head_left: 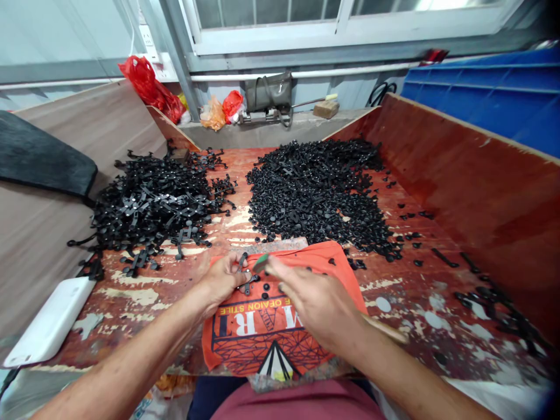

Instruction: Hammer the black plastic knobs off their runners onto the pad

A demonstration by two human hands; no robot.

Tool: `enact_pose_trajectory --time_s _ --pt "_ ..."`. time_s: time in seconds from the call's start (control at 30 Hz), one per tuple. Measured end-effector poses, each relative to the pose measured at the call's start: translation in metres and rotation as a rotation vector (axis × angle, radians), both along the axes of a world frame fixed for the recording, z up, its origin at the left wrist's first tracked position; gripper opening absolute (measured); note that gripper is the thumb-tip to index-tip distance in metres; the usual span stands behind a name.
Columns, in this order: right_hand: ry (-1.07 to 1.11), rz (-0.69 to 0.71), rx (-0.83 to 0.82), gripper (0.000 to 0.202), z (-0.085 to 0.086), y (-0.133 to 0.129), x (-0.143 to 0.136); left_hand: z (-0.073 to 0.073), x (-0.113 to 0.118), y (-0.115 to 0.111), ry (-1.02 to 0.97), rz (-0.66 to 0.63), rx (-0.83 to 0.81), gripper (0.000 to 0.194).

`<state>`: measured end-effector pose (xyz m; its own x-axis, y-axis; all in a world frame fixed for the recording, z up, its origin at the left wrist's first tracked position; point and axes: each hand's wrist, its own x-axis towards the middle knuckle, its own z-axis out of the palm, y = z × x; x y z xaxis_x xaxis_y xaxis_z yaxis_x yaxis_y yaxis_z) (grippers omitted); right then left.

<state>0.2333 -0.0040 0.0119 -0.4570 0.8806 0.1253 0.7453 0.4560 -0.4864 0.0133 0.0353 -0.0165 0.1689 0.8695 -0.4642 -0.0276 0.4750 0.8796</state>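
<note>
My left hand (224, 279) pinches a small black plastic linkage piece (248, 281) with crossed arms and round ends, low over an orange printed cloth (343, 274). In my right hand (312, 294), fingers wrap round a hammer-like tool with a pale wooden handle (387, 330). Its green end (261, 263) is just right of the black piece; motion blurs it, and whether they touch I cannot tell. Several small black round caps (265, 290) lie on the cloth between my hands.
Behind my left hand is a heap of black linkage pieces (149, 198); a larger heap of small black parts (315, 192) lies beyond the cloth. A white power bank-like box (50, 321) rests at left. Wooden boards (472, 157) wall the table; a blue crate (490, 93) stands behind.
</note>
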Motion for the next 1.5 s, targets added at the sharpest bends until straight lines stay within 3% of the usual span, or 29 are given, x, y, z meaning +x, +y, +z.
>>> enact_pose_trajectory --time_s 0.1,0.2,0.33,0.43,0.57,0.73,0.97,1.5 --pt "-0.152 0.031 -0.076 0.052 0.005 0.003 -0.002 -0.001 0.0 0.0 -0.01 0.006 0.005 0.043" --pt "-0.078 0.03 -0.038 0.051 0.009 0.005 -0.004 0.0 0.001 0.0 -0.027 0.011 0.012 0.043" --pt "-0.134 0.024 -0.099 0.051 0.009 0.007 -0.005 0.007 -0.001 0.0 0.036 -0.017 -0.048 0.039" --pt "0.084 0.02 -0.125 0.049 0.009 0.011 0.003 0.019 -0.003 0.002 0.042 -0.044 -0.061 0.034" --pt "0.326 -0.136 -0.091 0.045 0.01 0.014 0.027 0.027 0.002 0.008 -0.092 -0.004 0.019 0.041" --pt "0.264 -0.161 -0.188 0.045 -0.002 0.004 0.053 0.015 0.02 0.015 -0.085 0.036 -0.036 0.038" --pt "0.281 -0.195 -0.23 0.044 -0.019 -0.009 0.06 0.0 0.026 0.02 -0.063 0.09 -0.006 0.042" --pt "0.193 -0.195 -0.223 0.043 -0.02 -0.009 0.054 -0.005 0.021 0.019 -0.055 0.06 0.003 0.04"
